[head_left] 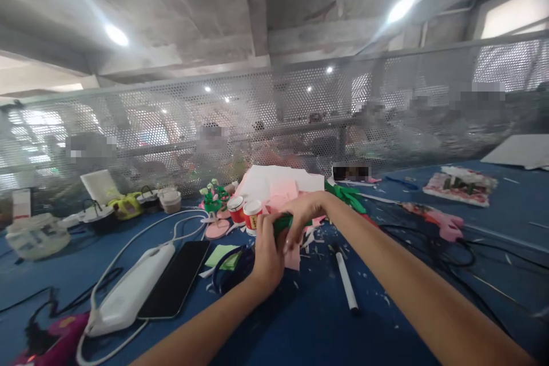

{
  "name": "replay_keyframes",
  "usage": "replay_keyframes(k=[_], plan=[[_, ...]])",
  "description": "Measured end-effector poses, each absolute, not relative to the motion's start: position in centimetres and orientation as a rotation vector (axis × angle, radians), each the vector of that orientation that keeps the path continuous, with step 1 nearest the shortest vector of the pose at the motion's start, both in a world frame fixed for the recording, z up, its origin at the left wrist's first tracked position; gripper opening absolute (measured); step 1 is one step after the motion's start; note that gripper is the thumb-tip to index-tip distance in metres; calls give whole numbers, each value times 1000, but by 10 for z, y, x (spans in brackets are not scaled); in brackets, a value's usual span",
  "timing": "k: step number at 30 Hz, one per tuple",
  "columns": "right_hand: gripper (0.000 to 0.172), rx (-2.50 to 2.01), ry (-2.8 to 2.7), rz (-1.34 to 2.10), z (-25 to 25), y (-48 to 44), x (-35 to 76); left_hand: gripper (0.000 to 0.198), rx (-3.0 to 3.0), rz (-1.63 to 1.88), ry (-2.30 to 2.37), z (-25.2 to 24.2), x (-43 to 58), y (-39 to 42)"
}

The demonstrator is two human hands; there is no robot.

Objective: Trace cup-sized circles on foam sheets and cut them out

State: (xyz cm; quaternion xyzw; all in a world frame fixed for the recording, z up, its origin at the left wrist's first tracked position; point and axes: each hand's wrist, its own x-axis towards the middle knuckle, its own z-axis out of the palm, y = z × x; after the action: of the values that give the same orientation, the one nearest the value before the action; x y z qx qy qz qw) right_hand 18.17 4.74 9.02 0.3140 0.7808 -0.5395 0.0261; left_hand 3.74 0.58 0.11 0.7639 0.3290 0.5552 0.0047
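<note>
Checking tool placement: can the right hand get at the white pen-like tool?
Likely yes: the white pen-like tool lies uncovered on the blue table, though the right hand is at the green material now.

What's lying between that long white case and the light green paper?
In the head view, a black phone lies between them.

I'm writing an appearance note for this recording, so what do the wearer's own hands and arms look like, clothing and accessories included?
The left hand and right hand are ungloved. Both slim forearms are bare, with no sleeve in view. No watch or bracelet shows on either wrist. Rings: too blurred to tell.
</note>
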Motion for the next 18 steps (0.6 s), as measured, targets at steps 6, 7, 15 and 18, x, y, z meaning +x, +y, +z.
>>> replay_keyframes(k=[6,7,15,18], plan=[[51,995,2439,-1781,88,51,193,44,2487,1672,1004,-6,41,9],[50,1031,2442,-1736,90,51,195,48,2521,1714,973,-8,42,10],[38,1830,2676,-1183,119,54,266,57,2724,1781,1015,-16,41,10],[38,2346,2588,-825,120,59,301,47,2845,1450,1039,-13,42,5]])
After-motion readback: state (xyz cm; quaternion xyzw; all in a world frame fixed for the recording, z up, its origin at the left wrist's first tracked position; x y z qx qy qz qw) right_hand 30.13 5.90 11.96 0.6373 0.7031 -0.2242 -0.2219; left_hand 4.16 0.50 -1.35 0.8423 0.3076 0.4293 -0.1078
